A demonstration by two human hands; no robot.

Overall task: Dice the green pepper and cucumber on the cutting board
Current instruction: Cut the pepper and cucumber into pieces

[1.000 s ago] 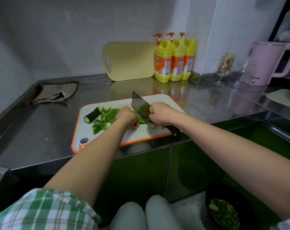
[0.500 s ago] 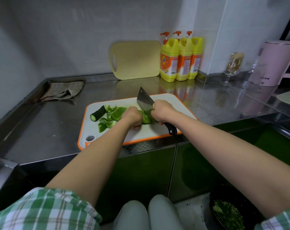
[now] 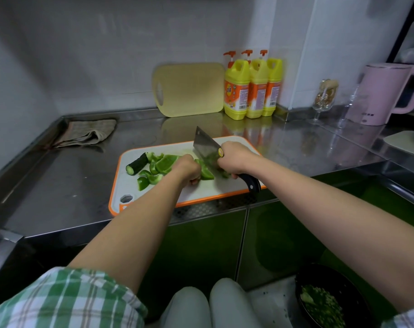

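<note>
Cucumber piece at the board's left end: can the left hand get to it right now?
Probably yes. The cucumber piece lies uncovered left of the left hand, only loose pepper chunks between; the hand must first release the pepper strip it holds.

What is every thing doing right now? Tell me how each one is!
cleaver, held by the right hand, blade down at the green pepper
left hand, curled on pepper chunks
green pepper, big chunks, not yet diced
cucumber, whole stub lying on the cutting board
yellow board, leaning against the wall
cloth, crumpled
black bowl, holds chopped green bits
</note>
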